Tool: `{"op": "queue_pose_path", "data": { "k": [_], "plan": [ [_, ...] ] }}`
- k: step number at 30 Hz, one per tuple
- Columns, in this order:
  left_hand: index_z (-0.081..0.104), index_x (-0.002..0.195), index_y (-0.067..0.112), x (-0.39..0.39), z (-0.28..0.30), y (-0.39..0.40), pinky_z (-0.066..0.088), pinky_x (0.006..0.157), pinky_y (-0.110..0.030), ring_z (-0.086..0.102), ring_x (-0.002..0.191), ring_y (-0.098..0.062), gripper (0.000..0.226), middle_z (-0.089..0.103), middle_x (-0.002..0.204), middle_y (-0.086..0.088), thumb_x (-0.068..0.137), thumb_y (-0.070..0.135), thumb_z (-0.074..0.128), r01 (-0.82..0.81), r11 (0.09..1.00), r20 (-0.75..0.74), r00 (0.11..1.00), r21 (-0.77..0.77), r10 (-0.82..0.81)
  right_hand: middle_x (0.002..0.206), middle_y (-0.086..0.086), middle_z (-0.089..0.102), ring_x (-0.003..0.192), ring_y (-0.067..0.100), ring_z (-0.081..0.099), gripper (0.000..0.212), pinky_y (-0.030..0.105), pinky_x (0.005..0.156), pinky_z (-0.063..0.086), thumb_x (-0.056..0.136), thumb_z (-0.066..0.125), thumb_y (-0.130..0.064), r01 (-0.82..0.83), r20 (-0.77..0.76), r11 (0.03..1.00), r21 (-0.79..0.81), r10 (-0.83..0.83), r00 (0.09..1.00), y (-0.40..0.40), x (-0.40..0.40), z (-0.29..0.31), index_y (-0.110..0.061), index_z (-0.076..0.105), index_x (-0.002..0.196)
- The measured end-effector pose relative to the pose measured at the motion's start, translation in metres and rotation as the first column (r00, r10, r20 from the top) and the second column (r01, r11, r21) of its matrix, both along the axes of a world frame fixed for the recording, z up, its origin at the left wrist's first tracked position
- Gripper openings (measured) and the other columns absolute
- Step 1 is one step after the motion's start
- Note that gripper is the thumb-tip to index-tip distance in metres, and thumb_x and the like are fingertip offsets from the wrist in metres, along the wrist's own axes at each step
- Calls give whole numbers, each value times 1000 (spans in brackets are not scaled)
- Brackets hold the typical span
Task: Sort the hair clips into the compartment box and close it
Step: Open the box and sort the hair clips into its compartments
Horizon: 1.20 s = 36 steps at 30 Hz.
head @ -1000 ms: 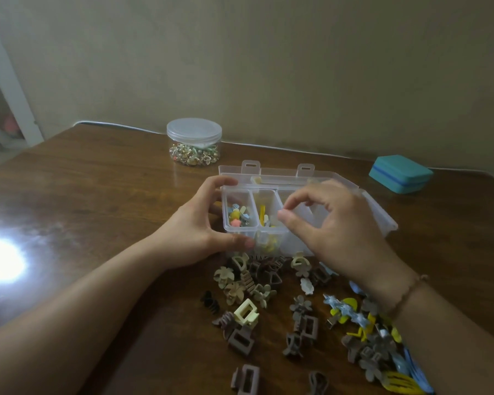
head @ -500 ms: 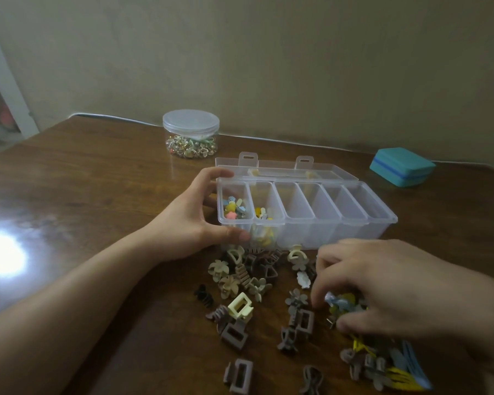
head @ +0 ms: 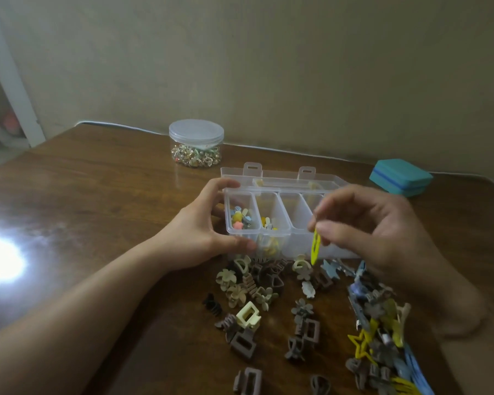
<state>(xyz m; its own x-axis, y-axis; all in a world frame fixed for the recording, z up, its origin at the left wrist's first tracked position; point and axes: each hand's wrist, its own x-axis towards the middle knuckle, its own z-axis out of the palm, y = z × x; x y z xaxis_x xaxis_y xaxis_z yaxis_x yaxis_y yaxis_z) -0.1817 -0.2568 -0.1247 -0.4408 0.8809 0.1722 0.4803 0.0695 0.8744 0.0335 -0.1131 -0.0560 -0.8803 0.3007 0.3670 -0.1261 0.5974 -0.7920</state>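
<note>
A clear compartment box (head: 293, 233) stands open on the brown table, its lid (head: 283, 179) laid back behind it. Small colourful clips lie in its two leftmost compartments. My left hand (head: 200, 226) grips the box's left end, thumb on the front wall and fingers over the rim. My right hand (head: 365, 226) hovers in front of the box's right half and pinches a yellow snap clip (head: 315, 246) that hangs downward. A pile of hair clips (head: 268, 297) in brown, beige, yellow and blue lies loose in front of the box.
A round clear jar (head: 196, 143) with small trinkets stands behind the box at the left. A teal case (head: 401, 176) lies at the back right. A bright light glare (head: 0, 259) shows on the table at the left. The wall runs close behind.
My right hand dipped from the box to the clip pile, picked up the yellow snap clip and rose to the box front. My left hand kept its grip on the box.
</note>
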Motion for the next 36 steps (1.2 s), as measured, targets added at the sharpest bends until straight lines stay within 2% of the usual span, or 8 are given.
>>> {"op": "queue_pose_path", "data": {
  "k": [3, 8, 13, 15, 17, 20, 26, 36],
  "plan": [
    [32, 135, 49, -1, 0, 0, 48, 89, -20, 55, 116, -1, 93, 52, 136, 14, 61, 47, 88, 7, 1000, -3, 1000, -3, -7, 76, 2, 69, 66, 9, 61, 7, 17, 60, 50, 80, 73, -16, 162, -38, 984, -66, -165, 986, 0, -28, 3, -15, 69, 86],
    [33, 134, 48, -1, -1, 0, 51, 94, -28, 57, 116, -3, 91, 55, 134, 13, 63, 43, 89, 4, 1000, -13, 1000, 1, -4, 71, -5, 68, 58, 5, 58, 6, 12, 54, 46, 81, 73, -16, 287, 0, 949, 131, -289, 957, 2, -67, -8, -20, 69, 79],
    [32, 133, 50, -2, -1, 0, 52, 96, -30, 56, 115, -3, 89, 53, 135, 13, 66, 40, 89, -3, 1000, -38, 999, 0, 3, 78, -18, 63, 78, 4, 55, 6, 13, 62, 43, 84, 66, -27, 322, -49, 827, 460, -338, 940, 0, -54, -5, -32, 66, 82],
    [31, 133, 50, -2, -1, 1, 52, 94, -27, 56, 114, -3, 89, 51, 135, 13, 66, 40, 89, -4, 1000, -43, 999, -5, 4, 79, -19, 62, 77, 4, 55, 7, 15, 61, 43, 81, 63, -30, 163, -5, 835, 526, -189, 982, -1, -31, 5, -36, 65, 84],
    [30, 132, 51, -2, -1, 2, 51, 92, -24, 56, 113, -2, 89, 51, 135, 13, 65, 41, 89, -3, 1000, -40, 999, -8, 2, 88, -24, 61, 84, 0, 57, 10, 14, 65, 46, 80, 60, -38, -139, 286, 817, 559, -32, 958, -1, -9, 8, -42, 64, 88],
    [31, 131, 52, -2, -2, 1, 50, 95, -26, 55, 115, -3, 89, 51, 136, 13, 65, 43, 89, -2, 1000, -37, 999, -9, 1, 91, -29, 53, 90, -4, 51, 26, 19, 70, 46, 80, 53, -51, -378, 506, 591, 712, -60, 860, 2, 2, -2, -51, 58, 106],
    [32, 134, 50, -2, -1, 1, 51, 95, -27, 57, 115, -3, 93, 52, 134, 15, 59, 50, 87, 3, 1000, -24, 1000, -12, -3, 90, -27, 32, 89, -3, 33, 39, 20, 76, 37, 88, 57, -45, -411, 545, 501, 762, -152, 824, -8, -5, -2, -51, 48, 126],
    [31, 136, 49, -1, -1, 0, 48, 89, -19, 55, 114, 2, 95, 51, 133, 20, 60, 48, 87, 3, 1000, -13, 1000, -18, -4, 104, -21, 47, 93, 0, 48, 16, 25, 77, 48, 91, 50, -48, -402, 512, 482, 779, -118, 851, -4, -6, -6, -44, 54, 106]
  ]
}}
